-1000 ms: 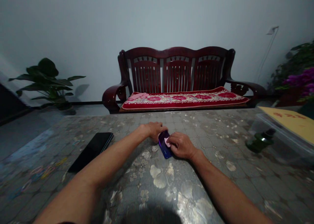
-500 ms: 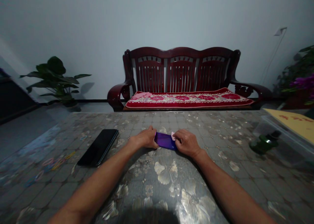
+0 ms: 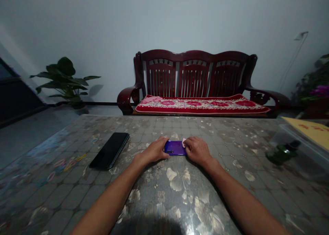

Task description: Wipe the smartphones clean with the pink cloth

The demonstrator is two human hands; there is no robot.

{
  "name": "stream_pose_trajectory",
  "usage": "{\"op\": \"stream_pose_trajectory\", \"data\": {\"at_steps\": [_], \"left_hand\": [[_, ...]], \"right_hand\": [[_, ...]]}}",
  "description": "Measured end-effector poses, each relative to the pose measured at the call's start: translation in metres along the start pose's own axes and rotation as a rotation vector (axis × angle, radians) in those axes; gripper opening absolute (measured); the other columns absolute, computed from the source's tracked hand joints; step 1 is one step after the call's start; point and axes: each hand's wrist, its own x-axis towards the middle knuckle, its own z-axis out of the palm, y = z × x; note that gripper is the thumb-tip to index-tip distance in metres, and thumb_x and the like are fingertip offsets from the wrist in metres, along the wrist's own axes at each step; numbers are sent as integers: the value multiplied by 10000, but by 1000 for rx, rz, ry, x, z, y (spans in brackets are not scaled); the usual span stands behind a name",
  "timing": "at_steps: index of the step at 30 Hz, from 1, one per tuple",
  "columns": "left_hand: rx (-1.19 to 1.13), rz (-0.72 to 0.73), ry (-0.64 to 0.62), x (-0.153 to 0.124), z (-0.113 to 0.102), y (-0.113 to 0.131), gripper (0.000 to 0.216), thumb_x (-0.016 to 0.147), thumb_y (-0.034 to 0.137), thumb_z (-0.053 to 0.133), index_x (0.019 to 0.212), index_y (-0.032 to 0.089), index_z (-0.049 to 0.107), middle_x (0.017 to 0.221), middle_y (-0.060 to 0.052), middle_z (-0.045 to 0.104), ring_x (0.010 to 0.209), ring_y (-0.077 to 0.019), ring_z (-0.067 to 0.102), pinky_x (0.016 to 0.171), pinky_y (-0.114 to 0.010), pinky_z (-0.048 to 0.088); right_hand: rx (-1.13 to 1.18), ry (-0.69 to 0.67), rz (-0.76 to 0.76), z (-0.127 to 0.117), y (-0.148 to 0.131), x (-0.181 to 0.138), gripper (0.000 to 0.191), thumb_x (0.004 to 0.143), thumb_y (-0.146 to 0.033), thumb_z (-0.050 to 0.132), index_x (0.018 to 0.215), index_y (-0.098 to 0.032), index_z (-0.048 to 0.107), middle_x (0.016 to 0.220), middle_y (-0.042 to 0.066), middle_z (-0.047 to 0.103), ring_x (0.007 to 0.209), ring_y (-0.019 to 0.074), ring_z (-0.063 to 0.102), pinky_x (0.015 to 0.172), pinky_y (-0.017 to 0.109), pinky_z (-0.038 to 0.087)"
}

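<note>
A phone with a glossy purple back [image 3: 176,148] lies crosswise between my hands on the patterned table, its dark camera strip showing near the left end. My left hand [image 3: 156,150] grips that left end, thumb on the near edge and fingers on the far edge. At the other end, my right hand [image 3: 197,149] is closed over the phone's right part. A small pale pink piece [image 3: 183,143], like a cloth or wipe, pokes out from its pinched fingers against the purple back. The covered right end of the phone is hidden.
To the left lie a black phone [image 3: 110,150] and several coloured rubber bands [image 3: 68,164]. On the right stand a dark green bottle [image 3: 282,153] and a clear plastic box [image 3: 305,152] with a yellow sheet [image 3: 309,127] on top. A wooden bench [image 3: 192,77] stands beyond the table.
The view has turned slightly left. The purple phone's back shows more evenly, and its camera strip is now visible by my left hand. Both hands still hold their ends.
</note>
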Motion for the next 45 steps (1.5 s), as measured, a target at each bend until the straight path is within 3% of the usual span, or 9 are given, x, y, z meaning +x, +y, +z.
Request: {"op": "stream_pose_trajectory", "data": {"at_steps": [5, 13, 23, 31, 34, 41, 45], "left_hand": [[-79, 20, 47, 0, 3, -4, 755, 682, 250, 836, 1366, 197, 522, 1311, -117, 601, 1209, -311, 583, 1044, -389, 450], [-140, 47, 68, -1, 5, -6, 803, 668, 206, 849, 1397, 214, 512, 1397, -123, 577, 1275, -307, 560, 1100, -408, 417], [-112, 54, 58, 2, 5, -6, 776, 698, 211, 838, 1403, 218, 512, 1420, -112, 579, 1302, -293, 546, 1114, -396, 411], [-87, 5, 46, 0, 3, -3, 822, 708, 231, 839, 1442, 206, 472, 1439, -123, 564, 1298, -294, 556, 1101, -380, 424], [-86, -19, 42, 0, 2, -2, 832, 703, 234, 838, 1448, 215, 468, 1432, -117, 571, 1271, -300, 579, 1081, -379, 441], [-81, 3, 53, 2, 6, -4, 842, 694, 260, 851, 1444, 215, 470, 1462, -114, 549, 1317, -299, 540, 1118, -381, 406], [-91, 15, 53, 1, 6, -6, 825, 702, 271, 845, 1440, 236, 478, 1450, -101, 562, 1308, -300, 548, 1109, -388, 416]], "right_hand": [[48, -48, -115, 0, -13, 4, 230, 890, -153, 532, 1006, -204, 723, 993, 57, 710, 946, 189, 582, 828, 282, 375], [-107, -38, 113, -5, -4, 3, 187, 905, -210, 540, 955, -202, 720, 981, 75, 704, 948, 208, 583, 778, 293, 361], [83, -59, -229, 14, -28, 16, 236, 970, -199, 510, 1127, -205, 685, 1113, 69, 704, 1014, 195, 564, 884, 296, 379], [-70, -56, 54, -2, -6, 7, 188, 913, -203, 539, 965, -188, 718, 977, 88, 701, 944, 215, 576, 790, 294, 371], [-87, -40, 89, -4, 0, 5, 189, 918, -201, 535, 963, -181, 717, 972, 90, 702, 943, 216, 577, 791, 295, 375], [108, -49, -237, 11, -21, 10, 252, 940, -152, 517, 1113, -196, 693, 1099, 71, 706, 1017, 196, 569, 891, 289, 387], [102, -57, -246, 10, -27, 10, 236, 924, -156, 526, 1078, -196, 701, 1068, 66, 707, 997, 198, 569, 882, 287, 387]]}}
